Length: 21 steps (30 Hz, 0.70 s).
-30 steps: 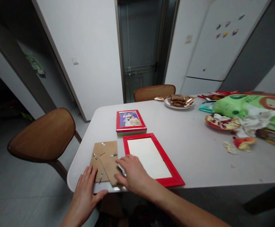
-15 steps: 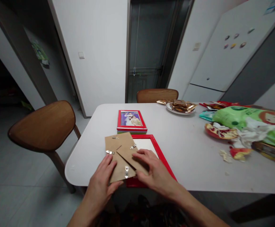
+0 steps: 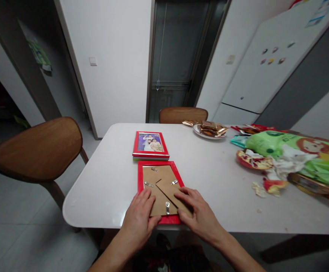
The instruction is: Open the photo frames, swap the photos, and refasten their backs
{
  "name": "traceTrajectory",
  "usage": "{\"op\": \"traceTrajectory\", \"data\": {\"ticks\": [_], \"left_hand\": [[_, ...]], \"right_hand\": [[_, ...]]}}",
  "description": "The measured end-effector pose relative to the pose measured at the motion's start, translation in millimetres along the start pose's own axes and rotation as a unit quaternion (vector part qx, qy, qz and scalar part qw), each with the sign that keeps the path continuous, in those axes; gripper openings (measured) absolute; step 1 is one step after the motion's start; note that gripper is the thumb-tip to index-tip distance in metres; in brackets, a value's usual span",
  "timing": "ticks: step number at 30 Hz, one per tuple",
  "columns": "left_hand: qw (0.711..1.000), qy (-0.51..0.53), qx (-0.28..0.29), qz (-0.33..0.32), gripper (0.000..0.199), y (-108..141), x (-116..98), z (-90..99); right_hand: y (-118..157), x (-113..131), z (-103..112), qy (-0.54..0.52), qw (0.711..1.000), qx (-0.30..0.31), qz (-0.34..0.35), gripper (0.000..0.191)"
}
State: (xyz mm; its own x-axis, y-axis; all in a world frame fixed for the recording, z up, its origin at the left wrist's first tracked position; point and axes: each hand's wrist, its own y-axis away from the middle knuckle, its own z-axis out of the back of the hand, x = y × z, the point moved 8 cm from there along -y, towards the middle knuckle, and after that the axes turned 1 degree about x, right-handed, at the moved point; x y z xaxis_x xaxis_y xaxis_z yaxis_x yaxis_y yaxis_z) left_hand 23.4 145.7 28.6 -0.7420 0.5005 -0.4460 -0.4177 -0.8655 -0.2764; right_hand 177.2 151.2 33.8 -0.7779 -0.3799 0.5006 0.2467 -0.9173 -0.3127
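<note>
A brown backing board (image 3: 164, 189) with several metal clips and a diagonal slit lies over a red frame (image 3: 140, 173) at the table's front edge. My left hand (image 3: 139, 213) grips the board's lower left side, thumb along the near edge. At the lower right, my right hand (image 3: 200, 211) holds the board between thumb and fingers. Just behind is a second red frame (image 3: 166, 153) with a photo (image 3: 150, 142) of people, face up on top of something green-edged.
The white table (image 3: 209, 177) bears a plate (image 3: 209, 136) of wrapped snacks, a green package (image 3: 269, 141), crumpled tissue (image 3: 291, 160) and opened pomegranate (image 3: 253, 160) on the right. A wooden chair (image 3: 40, 151) stands left, another (image 3: 184, 114) behind.
The board has moved right, from a tilted position partly off the red frame to lying squarely over it. Both hands moved with it. The camera view has shifted slightly.
</note>
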Motion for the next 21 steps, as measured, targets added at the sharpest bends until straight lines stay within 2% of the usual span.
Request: {"op": "traceTrajectory", "data": {"ticks": [3, 11, 15, 21], "left_hand": [[1.0, -0.006, 0.003, 0.0, 0.041, 0, 5, 0.0], [0.999, -0.002, -0.035, -0.015, 0.033, 2, 10, -0.9], [1.0, 0.011, -0.02, -0.007, 0.029, 1, 10, 0.0], [1.0, 0.018, -0.005, 0.002, 0.023, 3, 8, 4.0]], "right_hand": [[-1, 2, -5, 0.016, 1.0, -0.017, 0.005, 0.038], [-3, 8, -15, 0.048, 0.998, -0.045, -0.011, 0.036], [-6, 6, -17, 0.065, 0.996, -0.056, -0.032, 0.035], [-2, 11, -17, 0.075, 0.997, -0.005, -0.005, 0.031]]}}
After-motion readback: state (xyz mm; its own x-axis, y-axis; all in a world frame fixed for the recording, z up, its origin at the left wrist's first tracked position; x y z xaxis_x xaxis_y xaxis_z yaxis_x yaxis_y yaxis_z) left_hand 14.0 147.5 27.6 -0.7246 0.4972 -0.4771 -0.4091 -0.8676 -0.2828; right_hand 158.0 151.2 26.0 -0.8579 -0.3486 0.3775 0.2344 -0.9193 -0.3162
